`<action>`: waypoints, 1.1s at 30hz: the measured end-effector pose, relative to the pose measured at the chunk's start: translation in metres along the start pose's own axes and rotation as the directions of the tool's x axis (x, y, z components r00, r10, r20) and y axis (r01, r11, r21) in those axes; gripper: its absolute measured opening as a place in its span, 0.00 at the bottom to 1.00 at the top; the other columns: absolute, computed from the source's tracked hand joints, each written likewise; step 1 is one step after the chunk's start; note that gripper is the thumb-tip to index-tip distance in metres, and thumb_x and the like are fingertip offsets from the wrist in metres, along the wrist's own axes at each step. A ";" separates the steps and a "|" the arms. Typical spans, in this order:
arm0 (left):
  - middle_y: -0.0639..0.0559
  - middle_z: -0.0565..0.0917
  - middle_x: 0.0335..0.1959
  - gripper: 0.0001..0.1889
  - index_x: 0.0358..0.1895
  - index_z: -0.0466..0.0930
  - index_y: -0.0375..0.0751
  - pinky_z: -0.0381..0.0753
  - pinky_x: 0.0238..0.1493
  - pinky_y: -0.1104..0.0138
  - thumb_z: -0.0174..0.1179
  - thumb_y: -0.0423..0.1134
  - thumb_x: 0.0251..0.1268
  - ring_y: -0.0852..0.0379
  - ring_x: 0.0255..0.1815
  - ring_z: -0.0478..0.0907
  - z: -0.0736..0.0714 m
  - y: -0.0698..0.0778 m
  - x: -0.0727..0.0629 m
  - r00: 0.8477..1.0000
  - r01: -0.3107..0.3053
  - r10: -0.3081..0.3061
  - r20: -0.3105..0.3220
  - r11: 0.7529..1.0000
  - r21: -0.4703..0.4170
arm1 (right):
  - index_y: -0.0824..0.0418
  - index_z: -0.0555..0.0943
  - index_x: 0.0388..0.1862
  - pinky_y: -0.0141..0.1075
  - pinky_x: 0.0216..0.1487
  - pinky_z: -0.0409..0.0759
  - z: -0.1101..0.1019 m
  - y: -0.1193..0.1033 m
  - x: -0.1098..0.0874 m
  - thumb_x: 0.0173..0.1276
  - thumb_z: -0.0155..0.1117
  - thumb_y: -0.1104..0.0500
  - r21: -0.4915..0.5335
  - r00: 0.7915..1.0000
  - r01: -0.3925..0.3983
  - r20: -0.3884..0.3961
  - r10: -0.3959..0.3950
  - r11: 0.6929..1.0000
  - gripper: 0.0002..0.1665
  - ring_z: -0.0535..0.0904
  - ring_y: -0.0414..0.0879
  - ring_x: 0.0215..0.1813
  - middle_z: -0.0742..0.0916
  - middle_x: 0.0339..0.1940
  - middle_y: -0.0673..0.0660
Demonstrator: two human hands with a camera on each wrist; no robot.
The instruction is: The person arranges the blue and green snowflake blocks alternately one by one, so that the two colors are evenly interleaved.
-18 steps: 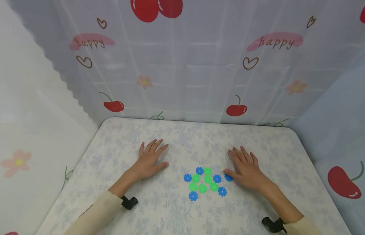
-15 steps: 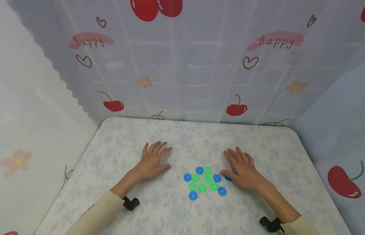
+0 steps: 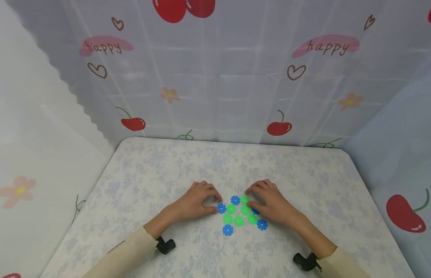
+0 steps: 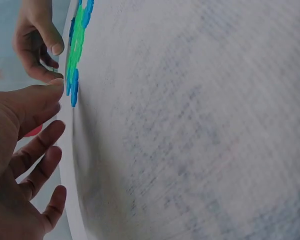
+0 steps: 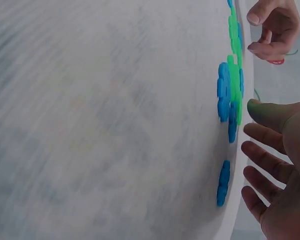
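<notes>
A cluster of flat, notched plastic flower discs lies on the table, with green discs in the middle and blue discs around them. My left hand is at the cluster's left side, thumb and index finger parted beside a blue disc; I cannot tell whether they touch it. Over the right side hovers my right hand, fingers bent and apart, partly covering a blue disc. A separate blue disc shows in the right wrist view, hidden under the hand in the head view.
The table has a pale, blue-mottled cover. Behind it hangs a white curtain printed with cherries and hearts, and similar sheets flank both sides. A black wrist camera is on the left wrist, another on the right.
Both hands have moved inward to the disc cluster, the left one rightward and the right one leftward. Their spread fingers have bent. The discs stay in place.
</notes>
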State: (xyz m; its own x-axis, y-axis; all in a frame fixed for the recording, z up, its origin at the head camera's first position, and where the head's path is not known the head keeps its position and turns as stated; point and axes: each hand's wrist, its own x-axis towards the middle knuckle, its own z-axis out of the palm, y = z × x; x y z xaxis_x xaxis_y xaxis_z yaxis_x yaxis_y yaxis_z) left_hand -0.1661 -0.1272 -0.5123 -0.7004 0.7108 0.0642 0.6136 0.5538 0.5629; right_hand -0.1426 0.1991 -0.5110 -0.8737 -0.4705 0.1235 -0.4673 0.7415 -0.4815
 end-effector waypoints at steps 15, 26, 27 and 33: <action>0.63 0.85 0.50 0.09 0.48 0.88 0.59 0.72 0.66 0.51 0.75 0.47 0.69 0.61 0.56 0.76 0.010 0.003 0.007 0.998 0.020 -0.022 0.059 0.999 0.033 | 0.53 0.87 0.50 0.53 0.60 0.77 0.005 -0.006 0.012 0.71 0.77 0.57 -0.006 0.998 -0.006 0.068 0.006 1.000 0.12 0.76 0.45 0.51 0.87 0.50 0.49; 0.62 0.85 0.49 0.12 0.53 0.88 0.58 0.72 0.65 0.53 0.75 0.47 0.70 0.63 0.54 0.76 0.007 0.005 0.012 0.996 0.026 -0.029 0.080 0.999 0.037 | 0.53 0.85 0.48 0.47 0.57 0.76 0.000 0.003 0.021 0.71 0.78 0.57 0.092 0.993 0.012 0.114 -0.023 0.996 0.11 0.75 0.44 0.50 0.86 0.47 0.50; 0.62 0.85 0.49 0.11 0.52 0.88 0.58 0.72 0.65 0.53 0.75 0.47 0.69 0.63 0.54 0.76 0.007 0.005 0.013 0.996 0.029 -0.031 0.084 0.999 0.030 | 0.53 0.84 0.47 0.47 0.57 0.76 0.000 0.004 0.021 0.71 0.77 0.57 0.102 0.993 0.016 0.116 -0.027 0.995 0.11 0.75 0.44 0.50 0.86 0.47 0.50; 0.62 0.84 0.47 0.11 0.48 0.85 0.58 0.69 0.66 0.52 0.76 0.45 0.68 0.64 0.52 0.74 0.009 0.001 0.016 0.992 0.064 -0.059 0.108 0.997 -0.043 | 0.53 0.84 0.47 0.47 0.57 0.74 0.000 0.007 0.022 0.71 0.77 0.57 0.122 0.990 0.022 0.134 -0.039 0.992 0.10 0.77 0.47 0.50 0.86 0.46 0.50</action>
State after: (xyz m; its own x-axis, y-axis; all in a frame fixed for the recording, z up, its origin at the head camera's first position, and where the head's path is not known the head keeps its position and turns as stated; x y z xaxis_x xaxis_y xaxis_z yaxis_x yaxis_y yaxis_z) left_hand -0.1736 -0.1117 -0.5180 -0.6918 0.7197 -0.0585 0.5515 0.5790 0.6005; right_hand -0.1648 0.1935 -0.5119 -0.8289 -0.5588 0.0249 -0.4668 0.6667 -0.5810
